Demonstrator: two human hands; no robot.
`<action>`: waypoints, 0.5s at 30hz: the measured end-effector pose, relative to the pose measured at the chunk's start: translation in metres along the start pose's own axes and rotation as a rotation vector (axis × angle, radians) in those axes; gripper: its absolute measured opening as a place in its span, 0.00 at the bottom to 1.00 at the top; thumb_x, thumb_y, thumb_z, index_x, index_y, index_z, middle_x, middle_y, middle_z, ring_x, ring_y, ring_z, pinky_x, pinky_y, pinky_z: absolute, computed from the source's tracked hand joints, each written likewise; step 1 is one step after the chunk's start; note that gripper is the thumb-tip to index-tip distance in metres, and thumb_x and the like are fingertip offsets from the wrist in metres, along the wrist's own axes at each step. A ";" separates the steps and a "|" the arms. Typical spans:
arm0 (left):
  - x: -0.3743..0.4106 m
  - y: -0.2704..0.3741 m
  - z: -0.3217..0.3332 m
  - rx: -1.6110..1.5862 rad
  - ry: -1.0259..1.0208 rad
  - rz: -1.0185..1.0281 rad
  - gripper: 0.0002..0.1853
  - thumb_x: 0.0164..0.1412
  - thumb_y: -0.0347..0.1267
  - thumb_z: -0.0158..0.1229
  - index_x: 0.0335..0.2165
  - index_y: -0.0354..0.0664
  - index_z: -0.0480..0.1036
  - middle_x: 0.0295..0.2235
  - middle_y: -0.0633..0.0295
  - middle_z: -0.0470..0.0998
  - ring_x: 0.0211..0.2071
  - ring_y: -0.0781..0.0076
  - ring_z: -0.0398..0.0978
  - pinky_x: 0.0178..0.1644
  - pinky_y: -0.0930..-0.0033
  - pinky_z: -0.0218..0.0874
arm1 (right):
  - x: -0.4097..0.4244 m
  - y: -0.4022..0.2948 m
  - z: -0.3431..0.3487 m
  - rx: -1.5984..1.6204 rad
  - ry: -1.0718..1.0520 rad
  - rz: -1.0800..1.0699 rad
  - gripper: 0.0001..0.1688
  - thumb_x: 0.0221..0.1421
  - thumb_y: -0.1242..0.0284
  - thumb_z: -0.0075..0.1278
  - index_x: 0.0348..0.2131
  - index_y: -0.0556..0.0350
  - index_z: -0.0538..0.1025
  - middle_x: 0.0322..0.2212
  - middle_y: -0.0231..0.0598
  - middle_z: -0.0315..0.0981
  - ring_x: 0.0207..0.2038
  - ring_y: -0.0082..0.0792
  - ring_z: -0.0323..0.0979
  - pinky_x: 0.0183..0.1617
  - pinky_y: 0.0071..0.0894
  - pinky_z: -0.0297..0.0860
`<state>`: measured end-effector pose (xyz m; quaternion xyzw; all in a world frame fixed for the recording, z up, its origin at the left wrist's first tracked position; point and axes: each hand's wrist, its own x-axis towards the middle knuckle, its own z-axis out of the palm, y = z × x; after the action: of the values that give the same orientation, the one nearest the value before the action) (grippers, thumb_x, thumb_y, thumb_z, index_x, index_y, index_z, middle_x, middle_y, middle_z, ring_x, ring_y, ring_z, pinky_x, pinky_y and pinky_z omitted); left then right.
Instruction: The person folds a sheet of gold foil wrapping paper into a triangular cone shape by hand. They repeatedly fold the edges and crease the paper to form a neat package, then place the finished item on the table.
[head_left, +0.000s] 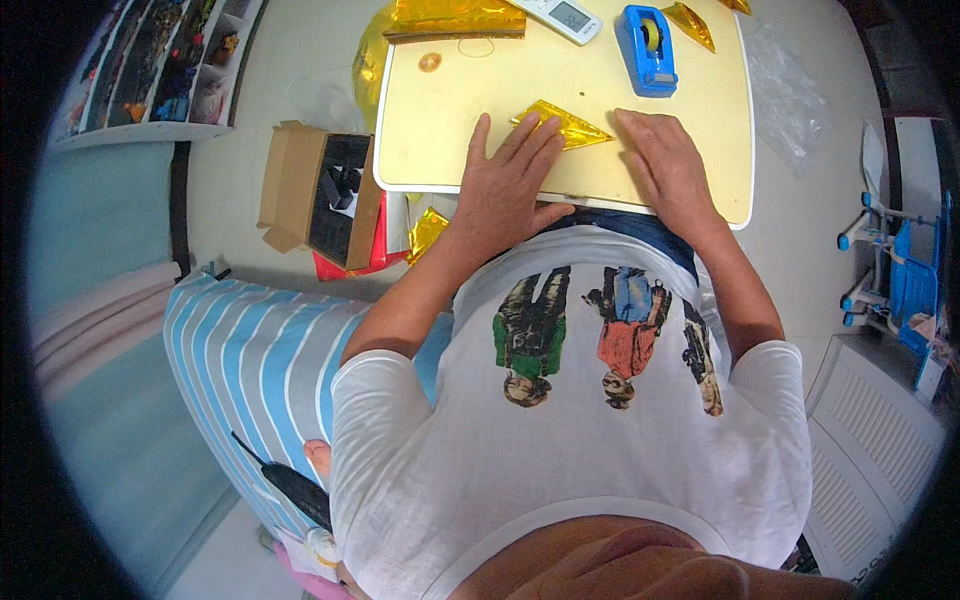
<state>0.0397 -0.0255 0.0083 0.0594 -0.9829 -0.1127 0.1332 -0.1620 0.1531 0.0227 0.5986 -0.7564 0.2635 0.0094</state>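
A folded piece of gold foil paper (576, 131) lies on the small cream table (420, 135), narrowing to a point at its right. The spread fingers of my left hand (514, 169) rest flat over its left part. Close to its pointed end is my right hand (664, 161), fingers together and slightly bent, touching the tabletop beside the foil. Towards the far edge stand a blue tape dispenser (646, 56), a white remote control (568, 16) and another folded gold foil piece (694, 26). A stack of gold foil sheets (457, 19) lies at the far left.
An open cardboard box (289, 187) with dark contents sits on the floor left of the table. Clear plastic wrap (787, 97) lies to the right. A striped bed sheet (262, 337) covers a surface at the lower left. A blue folding frame (911, 262) stands at the right.
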 end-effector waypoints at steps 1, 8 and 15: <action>0.001 0.000 0.001 -0.018 0.026 0.005 0.46 0.50 0.57 0.70 0.59 0.41 0.70 0.66 0.58 0.67 0.70 0.60 0.60 0.73 0.28 0.38 | 0.003 -0.004 -0.003 -0.007 -0.002 -0.035 0.25 0.57 0.75 0.58 0.54 0.58 0.77 0.53 0.45 0.76 0.53 0.48 0.71 0.56 0.47 0.68; 0.008 0.005 0.015 -0.073 0.125 0.024 0.40 0.49 0.53 0.72 0.55 0.42 0.74 0.59 0.57 0.74 0.65 0.58 0.68 0.72 0.33 0.44 | -0.001 -0.009 0.016 0.029 -0.006 -0.065 0.18 0.49 0.75 0.65 0.41 0.59 0.79 0.42 0.44 0.76 0.44 0.49 0.74 0.48 0.45 0.73; -0.008 0.011 0.030 -0.003 0.242 0.170 0.26 0.53 0.45 0.70 0.48 0.47 0.76 0.51 0.61 0.78 0.60 0.62 0.73 0.70 0.39 0.52 | -0.038 -0.028 0.021 0.007 0.042 -0.188 0.18 0.43 0.72 0.68 0.36 0.55 0.78 0.39 0.42 0.77 0.39 0.46 0.75 0.39 0.44 0.71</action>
<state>0.0384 -0.0078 -0.0196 -0.0113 -0.9610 -0.0945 0.2596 -0.1194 0.1752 0.0032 0.6613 -0.6956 0.2766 0.0479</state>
